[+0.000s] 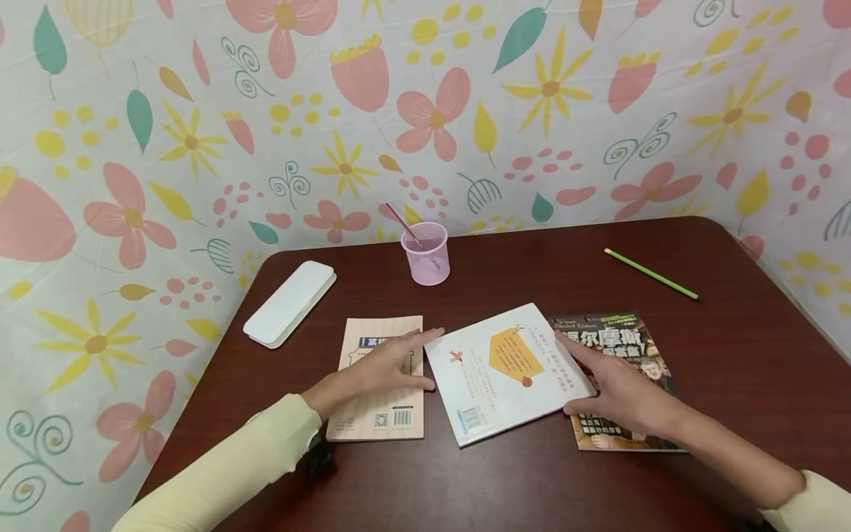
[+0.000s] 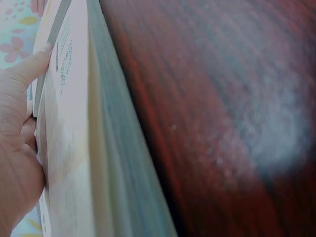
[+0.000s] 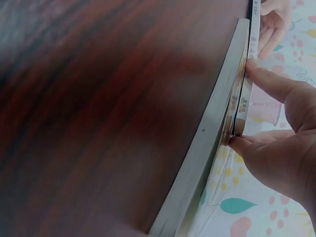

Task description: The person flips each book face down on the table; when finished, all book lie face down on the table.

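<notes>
A white book (image 1: 495,366) with an orange patch and a barcode lies tilted in the middle, its right side overlapping a dark illustrated book (image 1: 638,377). At its right edge, my right hand (image 1: 621,384) touches with thumb and fingers spread apart. My left hand (image 1: 372,369) reaches over a cream book (image 1: 372,414), its fingertips right at the white book's left edge. In the right wrist view, the right thumb (image 3: 269,81) meets the white book's spine (image 3: 247,98). From the left wrist, the left thumb (image 2: 37,64) shows against a book edge.
A white case (image 1: 290,303) lies at the back left of the dark brown table (image 1: 532,488). A pink cup (image 1: 425,258) holding a pencil (image 1: 404,224) stands at the back. Behind the right-hand book lies a green pencil (image 1: 651,274). A flowered cloth (image 1: 425,111) hangs behind.
</notes>
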{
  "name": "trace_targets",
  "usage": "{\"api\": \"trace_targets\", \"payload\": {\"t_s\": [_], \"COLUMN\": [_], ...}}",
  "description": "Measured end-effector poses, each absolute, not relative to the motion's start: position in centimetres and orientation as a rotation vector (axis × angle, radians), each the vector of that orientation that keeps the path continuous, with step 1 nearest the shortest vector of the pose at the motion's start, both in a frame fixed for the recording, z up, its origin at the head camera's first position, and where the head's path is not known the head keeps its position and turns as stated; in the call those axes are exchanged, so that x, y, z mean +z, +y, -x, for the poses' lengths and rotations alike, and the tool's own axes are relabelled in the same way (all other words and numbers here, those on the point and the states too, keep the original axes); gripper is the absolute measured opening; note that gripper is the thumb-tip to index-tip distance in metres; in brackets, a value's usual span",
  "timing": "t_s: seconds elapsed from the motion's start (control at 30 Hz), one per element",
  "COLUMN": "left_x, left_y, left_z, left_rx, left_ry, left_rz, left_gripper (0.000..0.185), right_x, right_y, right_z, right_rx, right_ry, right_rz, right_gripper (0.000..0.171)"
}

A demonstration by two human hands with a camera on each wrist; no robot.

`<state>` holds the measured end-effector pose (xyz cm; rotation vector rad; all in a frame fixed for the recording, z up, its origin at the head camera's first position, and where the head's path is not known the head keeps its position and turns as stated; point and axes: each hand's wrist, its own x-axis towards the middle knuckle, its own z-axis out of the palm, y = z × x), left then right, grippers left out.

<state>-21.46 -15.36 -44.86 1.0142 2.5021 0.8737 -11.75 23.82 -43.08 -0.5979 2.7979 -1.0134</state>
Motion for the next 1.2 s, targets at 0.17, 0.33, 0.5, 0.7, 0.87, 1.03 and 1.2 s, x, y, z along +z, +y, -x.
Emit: {"api": "trace_targets", "payload": {"t_s": [0.17, 0.33, 0.5, 0.7, 0.87, 1.03, 1.2], "left_x": [-45.0, -45.0, -45.3, -45.7, -45.7, -45.7, -45.8], "left_y": [-15.2, -14.9, -14.6, -14.6, -14.7, -15.0, -15.4], "left_z": [21.3, 21.0, 20.4, 19.5, 18.8, 18.2, 17.6], "left_rx": [0.872, 0.869, 0.891, 0.944, 0.998, 1.026, 1.049], "left_ry": [2.528, 2.577, 2.641, 2.707, 2.697, 2.676, 2.678], "left_rz": [-0.996, -0.988, -0.996, -1.087, -1.097, -1.111, -1.192], "left_gripper": [0.087, 0.084, 0.078, 0.064, 0.057, 0.054, 0.05], "right_x": [-43.0, -42.6, -42.2, -42.0, -41.8, -41.7, -41.7], "right_y": [23.6, 23.6, 23.7, 24.3, 24.7, 25.3, 25.6], "right_z": [11.7, 11.9, 12.2, 12.8, 13.7, 14.8, 16.2], "right_rx": [-0.978, -0.972, -1.033, -1.037, -1.047, -1.036, -1.027], "right_ry": [2.846, 2.837, 2.781, 2.826, 2.825, 2.837, 2.846], "right_rz": [0.575, 0.526, 0.426, 0.429, 0.464, 0.506, 0.6], "right_gripper": [0.11, 0.107, 0.098, 0.086, 0.077, 0.068, 0.063]}}
